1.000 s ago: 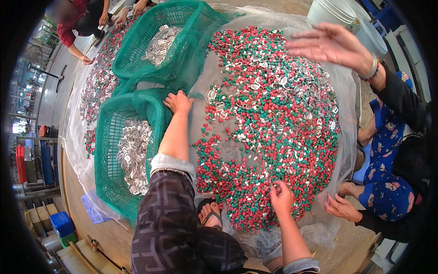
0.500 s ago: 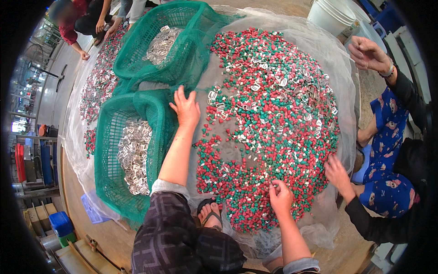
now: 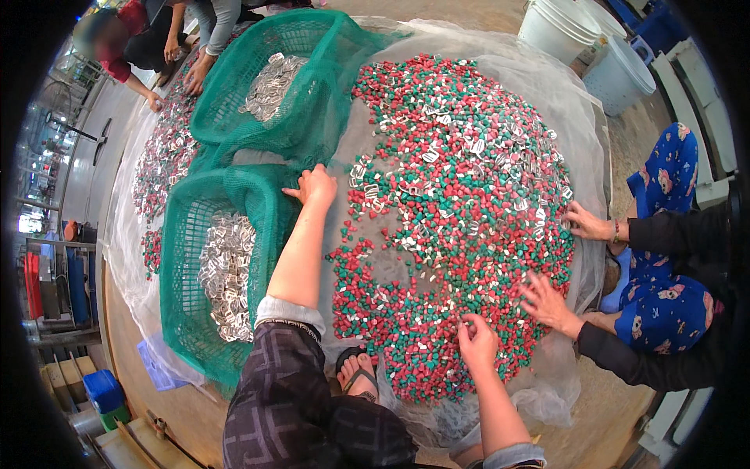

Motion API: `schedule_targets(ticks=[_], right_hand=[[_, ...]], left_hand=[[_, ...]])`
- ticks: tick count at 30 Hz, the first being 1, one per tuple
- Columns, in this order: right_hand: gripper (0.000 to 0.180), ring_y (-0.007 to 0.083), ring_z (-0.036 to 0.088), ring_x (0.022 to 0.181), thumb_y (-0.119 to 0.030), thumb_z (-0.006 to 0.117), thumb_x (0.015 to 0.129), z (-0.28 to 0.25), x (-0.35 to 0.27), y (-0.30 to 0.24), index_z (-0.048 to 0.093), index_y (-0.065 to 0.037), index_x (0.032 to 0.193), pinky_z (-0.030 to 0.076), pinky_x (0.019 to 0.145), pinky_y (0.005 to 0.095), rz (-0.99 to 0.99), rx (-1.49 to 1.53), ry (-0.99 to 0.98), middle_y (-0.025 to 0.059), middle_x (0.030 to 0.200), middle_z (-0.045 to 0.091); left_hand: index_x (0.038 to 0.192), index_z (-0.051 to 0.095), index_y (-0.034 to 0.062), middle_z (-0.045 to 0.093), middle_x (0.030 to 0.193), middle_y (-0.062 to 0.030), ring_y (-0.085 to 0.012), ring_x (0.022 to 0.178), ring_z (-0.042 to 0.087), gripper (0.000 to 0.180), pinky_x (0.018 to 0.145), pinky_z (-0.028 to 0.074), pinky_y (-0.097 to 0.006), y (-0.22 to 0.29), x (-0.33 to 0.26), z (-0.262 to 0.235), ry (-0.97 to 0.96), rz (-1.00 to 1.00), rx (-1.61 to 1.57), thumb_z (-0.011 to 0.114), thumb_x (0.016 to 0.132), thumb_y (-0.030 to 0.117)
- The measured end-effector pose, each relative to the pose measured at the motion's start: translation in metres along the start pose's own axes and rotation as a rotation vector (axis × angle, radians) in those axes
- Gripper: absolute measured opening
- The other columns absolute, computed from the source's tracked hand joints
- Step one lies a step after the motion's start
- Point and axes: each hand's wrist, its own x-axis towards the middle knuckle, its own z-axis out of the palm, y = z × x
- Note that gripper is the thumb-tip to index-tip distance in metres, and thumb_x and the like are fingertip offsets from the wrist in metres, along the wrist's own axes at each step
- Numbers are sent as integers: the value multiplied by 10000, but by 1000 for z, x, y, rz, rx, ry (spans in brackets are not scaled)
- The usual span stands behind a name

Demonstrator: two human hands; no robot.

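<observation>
My left hand [image 3: 314, 187] is beside the inner edge of a green basket [image 3: 180, 270] draped in green netting, its thumb held apart from bent fingers and nothing visible in it. Silver slotted metal buckles [image 3: 228, 266] lie heaped in that basket. Over the near part of a wide pile of small red, green and white chips [image 3: 437, 344], my right hand [image 3: 477, 342] has its fingers and thumb drawn together. Whatever is between them is too small to make out. More metal buckles [image 3: 476, 142] lie scattered among the chips.
A second netted green basket [image 3: 211, 109] holds more buckles. Pale mesh sheeting [image 3: 590, 148] lies under everything. At right, a co-worker's two hands [image 3: 551, 306] reach into the pile. Other people work at the far left. White buckets [image 3: 617, 78] stand at the back right.
My left hand has drawn slightly down, its spread fingers now bent. My right hand has barely moved. The co-worker's raised hand has come down to the pile; their other hand has moved left.
</observation>
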Motion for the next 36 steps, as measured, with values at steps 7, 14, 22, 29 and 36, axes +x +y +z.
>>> schedule_targets(ticks=[7, 14, 22, 29, 36], right_hand=[[197, 215, 562, 538, -177, 644, 741, 4, 0, 1, 635, -110, 927, 455, 531, 339, -15, 4, 4, 68, 614, 566], [170, 236, 574, 559, -197, 636, 753, -2, 1, 3, 639, -113, 901, 460, 546, 355, 9, -18, 32, 68, 614, 571], [163, 233, 568, 547, -204, 631, 757, -13, 7, 6, 627, -106, 888, 449, 528, 361, 51, -59, 86, 69, 591, 559], [169, 198, 524, 504, -190, 639, 747, -19, 8, 18, 632, -87, 880, 425, 504, 334, 72, -21, 211, 55, 600, 544], [205, 196, 525, 518, -186, 650, 717, -18, 3, 30, 633, -86, 895, 423, 505, 326, 192, -48, 256, 61, 608, 537]], left_hand=[[1102, 516, 68, 599, 1044, -174, -339, 1042, 556, 439, 973, 297, -536, 16, -2, -8, -70, 78, -304, 631, 741, 290], [952, 536, 123, 621, 847, -145, -288, 882, 605, 333, 805, 455, -409, -27, 27, -33, 226, 22, -516, 696, 660, 146], [1129, 511, 225, 450, 1177, -96, -327, 1031, 524, 399, 781, 402, -561, 12, -17, -49, 310, 67, 186, 640, 751, 201], [1083, 571, 104, 537, 1071, -119, -315, 1032, 508, 398, 866, 422, -411, 120, -37, -55, 259, 854, -301, 695, 721, 215], [1281, 452, 226, 411, 1314, -138, -329, 1221, 372, 725, 981, 352, -467, 242, -30, 19, 80, 1020, -458, 729, 646, 439]])
